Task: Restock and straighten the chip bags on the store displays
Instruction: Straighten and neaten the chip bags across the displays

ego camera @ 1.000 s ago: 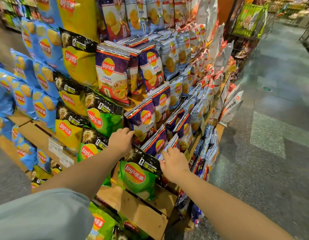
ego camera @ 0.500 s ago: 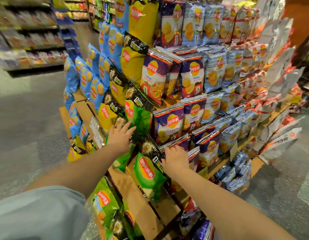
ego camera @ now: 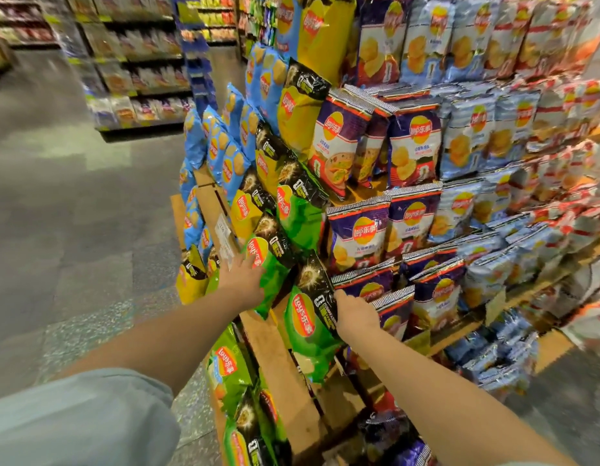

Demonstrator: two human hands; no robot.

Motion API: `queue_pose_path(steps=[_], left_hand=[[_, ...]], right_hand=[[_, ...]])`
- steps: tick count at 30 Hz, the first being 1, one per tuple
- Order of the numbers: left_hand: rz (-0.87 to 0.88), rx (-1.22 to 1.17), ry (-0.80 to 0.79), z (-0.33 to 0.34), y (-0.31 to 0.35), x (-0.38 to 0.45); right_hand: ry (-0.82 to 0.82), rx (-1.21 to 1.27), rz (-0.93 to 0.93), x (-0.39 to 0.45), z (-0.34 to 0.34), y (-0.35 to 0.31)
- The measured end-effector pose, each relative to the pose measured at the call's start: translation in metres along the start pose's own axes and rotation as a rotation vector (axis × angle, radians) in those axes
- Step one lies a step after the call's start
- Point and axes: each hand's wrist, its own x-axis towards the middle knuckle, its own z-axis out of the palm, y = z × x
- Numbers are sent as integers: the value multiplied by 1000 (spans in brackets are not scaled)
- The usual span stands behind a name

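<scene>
Green chip bag [ego camera: 305, 326] at lower tier of wooden display [ego camera: 278, 358], tilted, black top leaning right. Right hand [ego camera: 355, 316] pinching its right edge; left hand [ego camera: 241, 280] spread flat on neighbouring green bag [ego camera: 275, 264]. Advised: square both upright, seat bottoms against shelf lip. Versus half a second earlier: left hand lower, view swung left.

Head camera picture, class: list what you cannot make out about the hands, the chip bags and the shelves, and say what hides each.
- Right hand: fingertips hidden behind the green bag, so its grip is unclear.
- Left hand: palm lies against another green bag; what is beneath is covered.
- Price tag: print too small.
- Far shelves: motion blur smears the goods.
- Red and white bags: blurred, cut by the right edge.
</scene>
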Motion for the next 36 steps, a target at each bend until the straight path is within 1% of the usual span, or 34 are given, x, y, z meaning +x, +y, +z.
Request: queue_pose_path(steps=[3, 5, 11, 15, 16, 19, 23, 25, 27, 29, 31, 33, 36], left_hand=[[79, 96, 18, -2, 13, 11], [95, 94, 25, -4, 21, 20], [11, -192, -16, -9, 32, 55], [-48, -377, -57, -9, 36, 88], [-73, -406, -69, -8, 38, 94], [-76, -458, -97, -3, 45, 113], [-97, -546, -126, 3, 41, 132], [-124, -592, -124, 3, 39, 134], [-148, -599, -103, 2, 40, 136], [-172, -601, -116, -2, 44, 138], [-275, -632, -113, -3, 46, 142], [-376, -783, -111, 0, 44, 142], [-417, -981, -30, 8, 41, 139]], right_hand=[[-13, 104, 22, -3, -2, -2], [-31, 138, 31, -7, 0, 0], [-69, 232, 126, -21, 12, 18], [-79, 154, 155, -24, 14, 24], [-88, 146, 160, -24, 14, 24], [-102, 143, 162, -24, 13, 23], [-94, 77, 137, -25, 15, 22], [-80, 57, 128, -26, 16, 23], [-72, 53, 121, -27, 17, 24], [-69, 57, 111, -29, 18, 24], [-83, 49, 99, -30, 18, 24], [-95, 44, 95, -30, 17, 24], [-88, 42, 92, -29, 16, 24]])
